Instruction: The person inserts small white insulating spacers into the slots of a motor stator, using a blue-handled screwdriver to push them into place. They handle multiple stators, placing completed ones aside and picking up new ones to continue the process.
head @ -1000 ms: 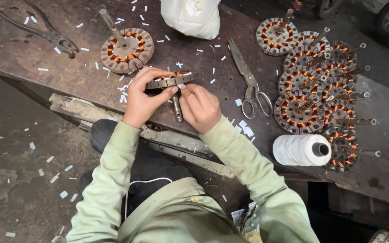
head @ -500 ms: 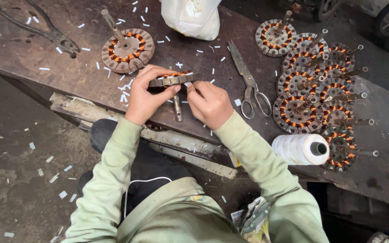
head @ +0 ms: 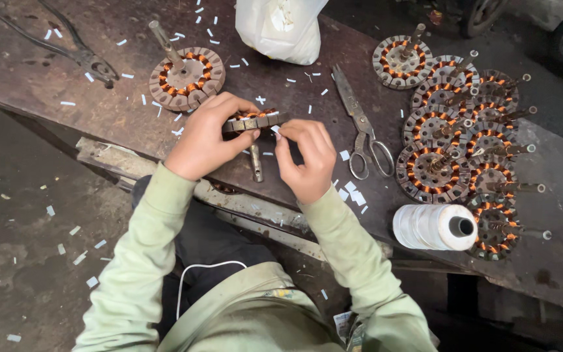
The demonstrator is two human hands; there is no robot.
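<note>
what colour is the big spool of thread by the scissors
White thread spool, dark hollow core; clearest in the head view.

Scissors [head: 361, 130] lie beside a pile of wound stators [head: 464, 143]; a white thread spool [head: 434, 227], pliers [head: 66, 45] and a white bag [head: 278, 26] sit around

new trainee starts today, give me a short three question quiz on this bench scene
1. True or false: the left hand holds a stator by its rim.
2. What lies between the hands and the stator pile? A) scissors B) hammer C) brush
3. What does the right hand pinch at its fingertips?

Key:
1. True; the stator's shaft points down toward the bench edge.
2. A, the scissors.
3. A small white paper slip, held at the stator's rim.
</note>
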